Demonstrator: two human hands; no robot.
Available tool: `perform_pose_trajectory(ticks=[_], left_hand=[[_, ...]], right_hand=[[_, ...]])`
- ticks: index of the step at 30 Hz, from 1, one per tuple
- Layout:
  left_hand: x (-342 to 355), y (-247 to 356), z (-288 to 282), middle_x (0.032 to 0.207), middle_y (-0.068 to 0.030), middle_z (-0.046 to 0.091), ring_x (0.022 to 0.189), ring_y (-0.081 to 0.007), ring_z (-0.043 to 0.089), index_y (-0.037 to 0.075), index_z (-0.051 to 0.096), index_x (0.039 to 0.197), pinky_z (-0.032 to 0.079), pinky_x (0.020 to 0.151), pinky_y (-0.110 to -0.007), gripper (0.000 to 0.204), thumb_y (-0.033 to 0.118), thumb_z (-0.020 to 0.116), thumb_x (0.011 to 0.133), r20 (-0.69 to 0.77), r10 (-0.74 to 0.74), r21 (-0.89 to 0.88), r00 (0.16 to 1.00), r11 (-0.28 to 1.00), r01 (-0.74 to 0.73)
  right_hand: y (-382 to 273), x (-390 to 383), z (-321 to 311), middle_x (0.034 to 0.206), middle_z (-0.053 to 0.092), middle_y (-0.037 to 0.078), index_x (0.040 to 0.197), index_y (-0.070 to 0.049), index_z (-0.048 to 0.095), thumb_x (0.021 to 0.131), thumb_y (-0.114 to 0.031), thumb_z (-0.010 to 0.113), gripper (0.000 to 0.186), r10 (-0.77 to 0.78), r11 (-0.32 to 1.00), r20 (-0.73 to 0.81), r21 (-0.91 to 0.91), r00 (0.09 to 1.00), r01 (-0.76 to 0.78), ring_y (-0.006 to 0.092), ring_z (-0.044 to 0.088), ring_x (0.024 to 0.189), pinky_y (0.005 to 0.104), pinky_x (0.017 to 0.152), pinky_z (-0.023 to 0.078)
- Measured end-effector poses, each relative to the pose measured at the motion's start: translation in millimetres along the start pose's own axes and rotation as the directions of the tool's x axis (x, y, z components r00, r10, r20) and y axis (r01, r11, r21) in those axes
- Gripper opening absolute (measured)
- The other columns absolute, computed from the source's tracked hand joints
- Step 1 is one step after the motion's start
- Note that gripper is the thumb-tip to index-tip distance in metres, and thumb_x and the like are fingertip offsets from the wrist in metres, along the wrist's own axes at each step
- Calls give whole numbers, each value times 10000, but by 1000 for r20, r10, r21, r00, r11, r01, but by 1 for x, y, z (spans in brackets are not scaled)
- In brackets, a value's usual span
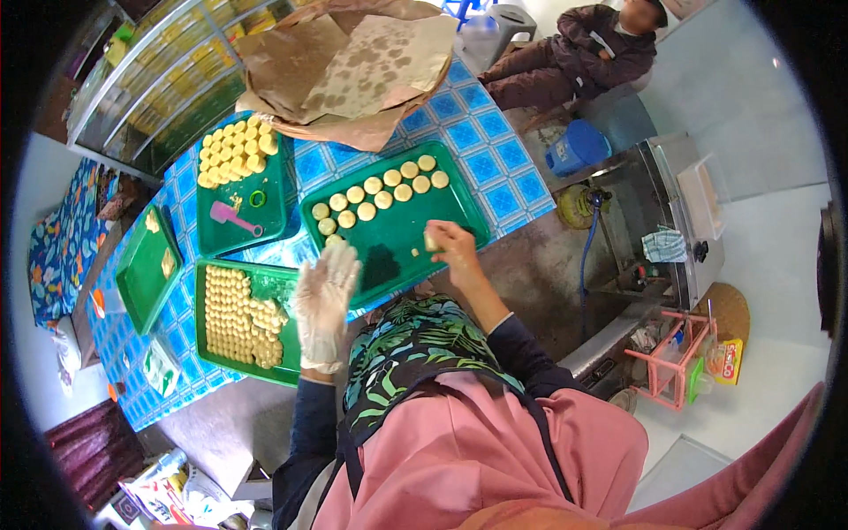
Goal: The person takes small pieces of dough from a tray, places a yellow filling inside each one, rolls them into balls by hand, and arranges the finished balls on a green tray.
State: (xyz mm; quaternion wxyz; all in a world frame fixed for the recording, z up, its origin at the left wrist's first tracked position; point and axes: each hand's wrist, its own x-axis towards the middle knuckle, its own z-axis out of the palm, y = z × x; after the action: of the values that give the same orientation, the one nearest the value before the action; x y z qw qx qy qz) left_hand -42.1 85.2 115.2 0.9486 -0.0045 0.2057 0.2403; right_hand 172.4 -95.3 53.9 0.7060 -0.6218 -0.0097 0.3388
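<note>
Fingers of my right hand (455, 245) are bent in, pinching a small pale piece of dough (431, 240) against the thumb, over the near right part of the green tray (450, 208). My left hand (325, 291), in a clear plastic glove, is held out flat with its fingers extended; it is a little blurred, so I cannot tell how wide the gaps between them are. It hangs over the tray's near left corner, and I see nothing held in it.

I take the step in hand to be shaping and setting out rounds, 1 at a time. On this tray, 2 rows of pale rounds (383, 200) run along the far side; the nearest of them lies just beyond my left fingertips, well apart from my right hand. The next move, I judge, calls for bringing the pinched piece to my gloved hand or setting it down beside the rows, gripped lightly so it does not flatten.

A crumb (414, 253) lies on the tray just left of my right hand. Left of my gloved hand, another green tray (284, 358) holds small dough balls (228, 300) in tight rows beside a loose clump (268, 349).
</note>
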Motion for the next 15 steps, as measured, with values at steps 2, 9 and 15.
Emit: perform_pose_trajectory(ticks=[2, 9, 15], left_hand=[[-17, 38, 6, 1580, -310, 402, 1506, -424, 359, -111, 495, 1408, 271, 1264, -575, 507, 220, 585, 1035, 22, 108, -56, 994, 993, -107], [-78, 135, -13, 1624, -301, 332, 1535, -412, 307, -96, 356, 1530, 264, 1273, -566, 567, 182, 517, 1063, -41, 443, -142, 895, 884, -444], [-107, 176, -42, 1655, -265, 296, 1540, -400, 301, -78, 355, 1542, 303, 1254, -562, 583, 191, 549, 1063, -18, 522, -82, 853, 849, -521]], right_hand=[[-3, 14, -12, 910, 706, 43, 1168, -42, 721, 924, -305, 791, 365, 105, 994, -65, -35, 992, -107, 124, 657, 718, 265, 530, 482], [26, 38, 29, 913, 706, 95, 1145, 11, 707, 900, -166, 784, 312, 131, 987, 141, 79, 981, -143, 145, 658, 688, 274, 521, 510], [75, 51, 108, 1041, 739, 123, 1224, 52, 689, 882, -12, 727, 349, 58, 964, 138, -266, 989, -19, 162, 692, 776, 292, 580, 557]])
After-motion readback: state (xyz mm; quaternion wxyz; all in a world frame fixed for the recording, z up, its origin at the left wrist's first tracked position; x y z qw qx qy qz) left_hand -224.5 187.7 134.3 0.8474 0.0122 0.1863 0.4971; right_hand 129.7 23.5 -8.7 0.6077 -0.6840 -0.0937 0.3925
